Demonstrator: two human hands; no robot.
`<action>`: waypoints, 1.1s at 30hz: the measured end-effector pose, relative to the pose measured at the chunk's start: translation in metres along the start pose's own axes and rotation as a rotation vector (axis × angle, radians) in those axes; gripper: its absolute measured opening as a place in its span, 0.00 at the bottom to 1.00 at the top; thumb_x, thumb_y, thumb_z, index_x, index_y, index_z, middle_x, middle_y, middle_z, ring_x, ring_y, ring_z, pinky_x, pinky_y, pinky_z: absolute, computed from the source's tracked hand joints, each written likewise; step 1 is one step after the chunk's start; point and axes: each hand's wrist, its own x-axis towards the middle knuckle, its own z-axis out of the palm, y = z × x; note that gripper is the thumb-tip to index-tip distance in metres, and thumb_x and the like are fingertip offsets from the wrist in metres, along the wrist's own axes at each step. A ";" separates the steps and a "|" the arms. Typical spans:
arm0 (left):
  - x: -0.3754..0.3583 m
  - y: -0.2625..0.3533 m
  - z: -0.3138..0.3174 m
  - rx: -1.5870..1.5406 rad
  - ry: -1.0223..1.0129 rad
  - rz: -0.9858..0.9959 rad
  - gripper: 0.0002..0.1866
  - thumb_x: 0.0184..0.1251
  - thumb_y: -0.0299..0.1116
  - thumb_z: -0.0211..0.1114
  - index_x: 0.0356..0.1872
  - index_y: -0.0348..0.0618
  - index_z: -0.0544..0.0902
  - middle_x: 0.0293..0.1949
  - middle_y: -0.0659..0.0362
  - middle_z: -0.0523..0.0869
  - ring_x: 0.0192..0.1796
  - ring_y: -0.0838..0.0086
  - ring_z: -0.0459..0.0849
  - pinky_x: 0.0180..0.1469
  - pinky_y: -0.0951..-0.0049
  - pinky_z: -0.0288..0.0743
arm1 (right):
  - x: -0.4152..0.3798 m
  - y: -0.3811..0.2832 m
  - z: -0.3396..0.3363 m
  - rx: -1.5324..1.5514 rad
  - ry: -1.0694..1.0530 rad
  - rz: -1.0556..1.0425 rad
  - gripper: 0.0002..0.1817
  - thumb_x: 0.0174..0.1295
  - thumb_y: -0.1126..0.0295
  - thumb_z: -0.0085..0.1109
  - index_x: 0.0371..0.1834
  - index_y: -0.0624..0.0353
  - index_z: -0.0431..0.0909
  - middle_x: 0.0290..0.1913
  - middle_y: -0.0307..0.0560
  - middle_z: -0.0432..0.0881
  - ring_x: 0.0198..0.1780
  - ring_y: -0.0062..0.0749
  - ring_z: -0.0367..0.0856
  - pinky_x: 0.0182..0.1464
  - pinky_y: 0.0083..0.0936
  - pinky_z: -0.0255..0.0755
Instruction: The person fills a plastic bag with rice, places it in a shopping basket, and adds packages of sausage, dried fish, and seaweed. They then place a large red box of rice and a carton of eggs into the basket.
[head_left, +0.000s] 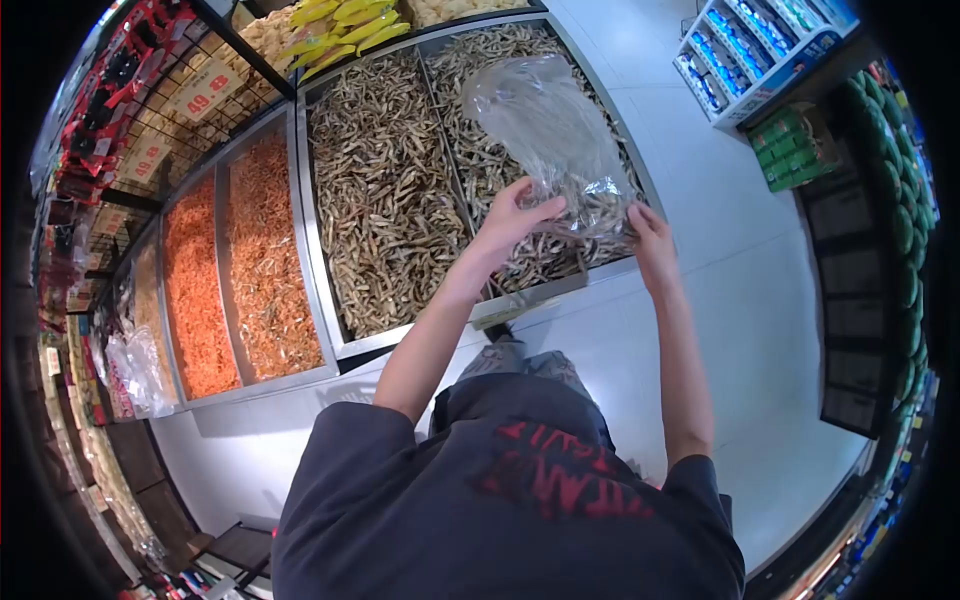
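Note:
A clear plastic bag [545, 115] is stretched out over a bin of small dried fish [490, 55], which show through the thin film. My left hand [518, 215] pinches the bag's near edge on the left between thumb and fingers. At the right corner of that same edge, my right hand [650, 232] grips the film with its fingertips. The bag's far part spreads away from me across the fish. To the left, a second compartment [385, 190] is heaped with similar dried fish.
Bins of orange dried shrimp [195, 290] and smaller reddish dried goods [268, 250] stand further left. Yellow packets [345, 25] lie at the back. Price signs [208, 90] hang on a wire rack. Across the pale floor [740, 290] are a blue-and-white display [755, 60] and green cartons [793, 145].

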 end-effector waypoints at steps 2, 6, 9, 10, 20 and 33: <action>0.015 -0.010 -0.004 -0.004 0.064 -0.046 0.21 0.65 0.32 0.70 0.55 0.32 0.79 0.42 0.56 0.87 0.45 0.76 0.85 0.49 0.75 0.78 | 0.021 -0.004 0.002 -0.226 0.157 0.027 0.26 0.69 0.61 0.64 0.60 0.74 0.76 0.49 0.51 0.84 0.50 0.27 0.82 0.53 0.26 0.77; 0.028 -0.079 -0.021 0.346 0.217 0.084 0.17 0.65 0.25 0.63 0.54 0.33 0.81 0.43 0.54 0.88 0.43 0.76 0.85 0.47 0.75 0.79 | 0.061 0.020 -0.016 -0.277 0.055 0.050 0.18 0.69 0.67 0.62 0.52 0.73 0.81 0.41 0.47 0.86 0.35 0.23 0.83 0.28 0.22 0.81; 0.025 -0.092 -0.018 0.291 0.338 0.142 0.13 0.68 0.24 0.60 0.51 0.32 0.84 0.41 0.51 0.89 0.35 0.73 0.88 0.39 0.74 0.81 | 0.081 0.022 -0.026 -0.240 -0.029 0.082 0.15 0.70 0.69 0.60 0.51 0.72 0.83 0.40 0.45 0.86 0.37 0.22 0.83 0.33 0.21 0.78; 0.024 -0.089 -0.016 0.329 0.352 0.098 0.13 0.69 0.24 0.60 0.51 0.32 0.84 0.39 0.51 0.89 0.33 0.71 0.88 0.37 0.72 0.81 | 0.088 0.027 -0.028 -0.137 -0.017 0.093 0.13 0.69 0.71 0.60 0.50 0.69 0.84 0.39 0.44 0.87 0.38 0.19 0.82 0.37 0.20 0.76; 0.029 -0.015 0.035 0.980 0.607 -0.093 0.16 0.75 0.38 0.55 0.32 0.35 0.81 0.21 0.42 0.79 0.27 0.44 0.79 0.30 0.52 0.70 | 0.126 -0.036 -0.047 -0.718 -0.248 -0.254 0.13 0.66 0.73 0.58 0.52 0.64 0.83 0.27 0.53 0.86 0.25 0.33 0.86 0.32 0.28 0.76; 0.099 0.096 0.002 0.507 0.649 0.029 0.21 0.76 0.41 0.57 0.28 0.34 0.84 0.16 0.57 0.80 0.17 0.71 0.81 0.21 0.70 0.69 | 0.197 -0.169 0.001 -0.241 -0.773 0.250 0.12 0.70 0.69 0.58 0.52 0.61 0.83 0.23 0.34 0.78 0.19 0.12 0.73 0.22 0.12 0.68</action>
